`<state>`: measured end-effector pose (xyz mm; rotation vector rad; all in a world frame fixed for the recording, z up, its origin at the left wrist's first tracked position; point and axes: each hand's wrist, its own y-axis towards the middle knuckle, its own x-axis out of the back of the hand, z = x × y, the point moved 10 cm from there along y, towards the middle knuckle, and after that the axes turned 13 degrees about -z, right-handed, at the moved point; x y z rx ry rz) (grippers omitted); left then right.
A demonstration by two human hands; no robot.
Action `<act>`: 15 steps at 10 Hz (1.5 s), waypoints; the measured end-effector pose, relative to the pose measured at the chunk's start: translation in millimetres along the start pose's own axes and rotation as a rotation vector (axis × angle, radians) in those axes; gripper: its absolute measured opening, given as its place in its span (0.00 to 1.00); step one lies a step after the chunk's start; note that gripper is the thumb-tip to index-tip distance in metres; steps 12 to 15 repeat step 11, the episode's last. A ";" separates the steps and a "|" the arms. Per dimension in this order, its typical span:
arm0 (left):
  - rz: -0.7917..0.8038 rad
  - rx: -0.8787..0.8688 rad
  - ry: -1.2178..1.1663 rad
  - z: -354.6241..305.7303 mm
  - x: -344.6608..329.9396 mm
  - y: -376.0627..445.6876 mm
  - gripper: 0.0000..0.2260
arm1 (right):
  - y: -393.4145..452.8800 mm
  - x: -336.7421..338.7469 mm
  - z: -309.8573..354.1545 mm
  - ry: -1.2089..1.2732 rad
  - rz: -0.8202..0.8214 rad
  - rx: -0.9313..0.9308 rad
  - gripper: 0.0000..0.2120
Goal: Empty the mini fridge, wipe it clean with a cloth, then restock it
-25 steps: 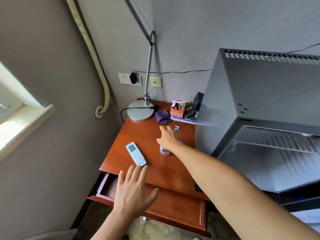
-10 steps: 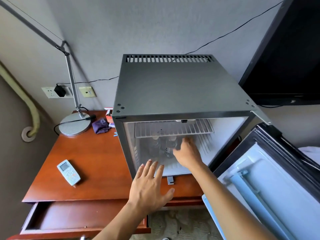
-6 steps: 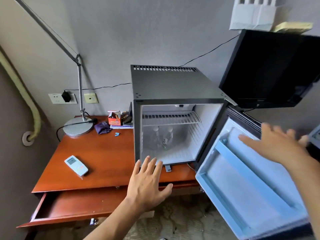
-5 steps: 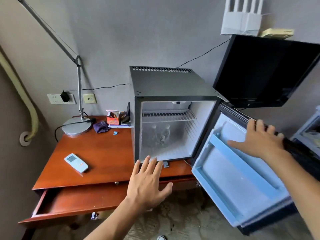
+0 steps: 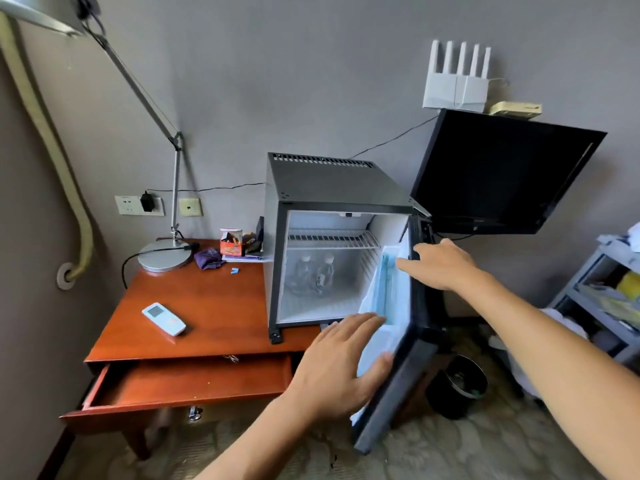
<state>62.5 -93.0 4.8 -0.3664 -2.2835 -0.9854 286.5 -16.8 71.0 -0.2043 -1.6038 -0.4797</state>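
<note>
The black mini fridge [image 5: 332,181] stands on the wooden table [image 5: 207,299]. Its door [image 5: 398,306] stands half open, edge-on to me. Inside, under a wire shelf [image 5: 332,239], clear water bottles [image 5: 313,271] stand at the back. My right hand [image 5: 441,265] grips the door's top edge, fingers curled over it. My left hand [image 5: 341,368] is flat with spread fingers, and its thumb touches the door's pale blue inner lining. A purple cloth [image 5: 207,258] lies on the table left of the fridge.
On the table are a white remote [image 5: 163,318], a lamp base [image 5: 164,258] and an orange box [image 5: 232,245]. The table drawer [image 5: 187,382] is pulled out. A black TV [image 5: 498,171] hangs right of the fridge, with a black bin [image 5: 457,386] and a grey cart [image 5: 606,292] below it.
The fridge door has swung from wide open to about halfway, with my right hand on its top edge. My left hand has moved right to the door's inner side.
</note>
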 end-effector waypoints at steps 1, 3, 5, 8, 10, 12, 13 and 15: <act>-0.003 -0.025 -0.010 -8.0 10.8 14.6 0.28 | 9.0 -7.6 8.9 0.225 0.019 -0.013 0.28; -0.131 -0.026 0.527 32.0 21.2 62.3 0.32 | 64.1 -35.6 28.6 0.317 -0.070 0.185 0.30; -0.104 0.201 0.746 108.5 23.1 130.7 0.40 | 105.2 -63.3 60.0 0.271 -0.146 0.417 0.32; -0.047 0.321 0.802 168.2 5.9 182.3 0.44 | 140.8 -93.1 79.0 0.286 -0.187 0.480 0.39; 0.026 0.418 0.556 142.6 14.3 168.4 0.38 | 132.0 -72.0 76.2 0.523 -0.015 0.374 0.35; 0.036 0.520 0.163 123.5 23.1 147.2 0.32 | 102.1 -65.4 71.3 0.950 0.152 0.201 0.27; 0.036 0.520 0.163 123.5 23.1 147.2 0.32 | 102.1 -65.4 71.3 0.950 0.152 0.201 0.27; 0.036 0.520 0.163 123.5 23.1 147.2 0.32 | 102.1 -65.4 71.3 0.950 0.152 0.201 0.27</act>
